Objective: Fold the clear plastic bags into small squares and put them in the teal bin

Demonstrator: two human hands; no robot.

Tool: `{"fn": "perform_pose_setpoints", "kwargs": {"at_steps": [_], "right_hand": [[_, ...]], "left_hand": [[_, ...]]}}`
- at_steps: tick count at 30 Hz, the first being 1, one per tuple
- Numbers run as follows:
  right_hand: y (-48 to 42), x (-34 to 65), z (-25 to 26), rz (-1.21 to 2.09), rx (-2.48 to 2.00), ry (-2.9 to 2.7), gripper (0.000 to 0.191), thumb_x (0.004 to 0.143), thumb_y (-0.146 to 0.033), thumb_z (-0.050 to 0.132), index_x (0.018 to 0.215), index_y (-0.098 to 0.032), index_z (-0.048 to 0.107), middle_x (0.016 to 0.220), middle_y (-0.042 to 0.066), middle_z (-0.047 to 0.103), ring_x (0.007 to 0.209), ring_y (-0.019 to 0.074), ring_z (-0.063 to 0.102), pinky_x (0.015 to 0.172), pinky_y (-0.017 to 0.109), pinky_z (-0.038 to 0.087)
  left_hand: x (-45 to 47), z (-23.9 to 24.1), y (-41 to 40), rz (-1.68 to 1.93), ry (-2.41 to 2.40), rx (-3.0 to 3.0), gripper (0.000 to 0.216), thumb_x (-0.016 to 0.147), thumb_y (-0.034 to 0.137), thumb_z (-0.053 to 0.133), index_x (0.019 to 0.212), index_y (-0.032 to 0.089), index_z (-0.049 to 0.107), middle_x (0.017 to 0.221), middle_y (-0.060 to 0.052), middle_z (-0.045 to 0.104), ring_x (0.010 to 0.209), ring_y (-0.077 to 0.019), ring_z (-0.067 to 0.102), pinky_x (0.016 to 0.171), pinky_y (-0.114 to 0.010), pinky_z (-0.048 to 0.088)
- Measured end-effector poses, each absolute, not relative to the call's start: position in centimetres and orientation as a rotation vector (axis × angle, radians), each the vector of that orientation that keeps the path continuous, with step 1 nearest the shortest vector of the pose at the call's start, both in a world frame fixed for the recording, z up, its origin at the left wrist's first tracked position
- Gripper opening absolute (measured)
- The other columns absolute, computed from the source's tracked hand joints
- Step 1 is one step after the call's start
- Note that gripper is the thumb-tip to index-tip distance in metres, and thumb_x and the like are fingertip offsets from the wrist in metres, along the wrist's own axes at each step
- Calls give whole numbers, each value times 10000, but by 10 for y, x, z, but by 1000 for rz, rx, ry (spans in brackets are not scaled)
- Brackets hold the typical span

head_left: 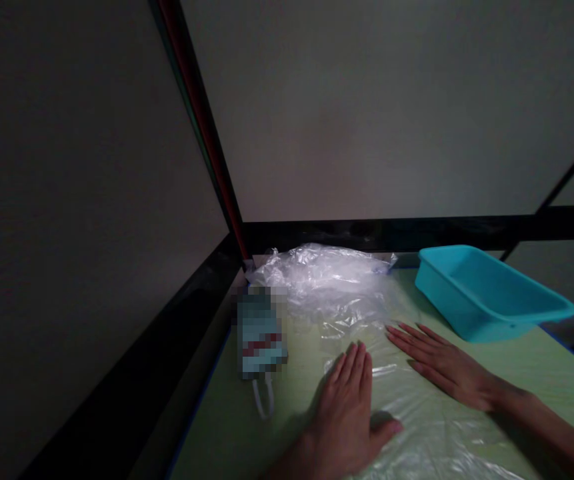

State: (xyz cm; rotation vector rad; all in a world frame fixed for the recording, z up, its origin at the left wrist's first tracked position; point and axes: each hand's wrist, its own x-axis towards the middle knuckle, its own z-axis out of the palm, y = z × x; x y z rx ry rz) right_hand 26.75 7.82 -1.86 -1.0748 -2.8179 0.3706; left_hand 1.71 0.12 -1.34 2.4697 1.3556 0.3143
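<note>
Both of my hands lie flat, palms down, on a sheet of clear plastic film (431, 427) spread over a light green table (237, 427). My left hand (349, 407) rests near the sheet's left edge, fingers stretched out together and thumb apart. My right hand (441, 363) presses the film a little farther back and to the right, fingers extended and pointing left. Neither hand grips anything.
A crumpled heap of clear plastic bags (327, 273) sits at the back of the table. A teal plastic tub (491, 293) stands at the back right. A blurred-out card with a white cord (261, 333) lies at the left. Grey walls and a black frame (417, 233) enclose the table.
</note>
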Motion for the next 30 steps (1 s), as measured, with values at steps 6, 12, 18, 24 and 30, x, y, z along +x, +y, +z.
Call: {"fn": "perform_pose_setpoints", "kwargs": {"at_steps": [6,12,18,24,30], "right_hand": [[76,268,-19,336,-1124,-2787,556,914,-363,323,1403,-290,69,1454,-10,176,1320,236,93,1046,529,138],[73,269,-18,222,-1239,-2710,571,908,-378,331,1405,-268,71,1448,16,186,1309,245,141,1037,525,172],[23,262,-10,19,-1372,-2508,645,885,-389,349,1413,-262,1,1450,35,149,1271,283,243,994,503,293],[-19,264,-29,-130,-1343,-2566,757,837,-404,432,1419,-208,-11,1427,95,213,1228,321,319,900,494,420],[-21,280,-39,-115,-1433,-2541,771,824,-422,462,1418,-213,17,1438,79,189,1238,319,307,948,491,370]], "left_hand": [[19,-8,0,317,1335,2452,825,815,670,205,1397,98,87,1452,-91,-19,1335,-223,-15,1098,-361,76],[17,0,0,291,1308,2413,808,828,656,184,1396,88,101,1452,-93,-19,1333,-233,-19,1100,-370,80],[18,-2,-1,325,1322,2431,805,825,659,198,1397,100,107,1456,-81,-9,1334,-229,-6,1100,-370,100],[18,-10,0,327,1350,2485,855,797,683,255,1397,94,97,1453,-90,-13,1334,-245,7,1097,-377,111],[19,-18,2,322,1368,2524,856,795,677,273,1398,100,81,1453,-86,-18,1334,-247,16,1095,-373,105]]}}
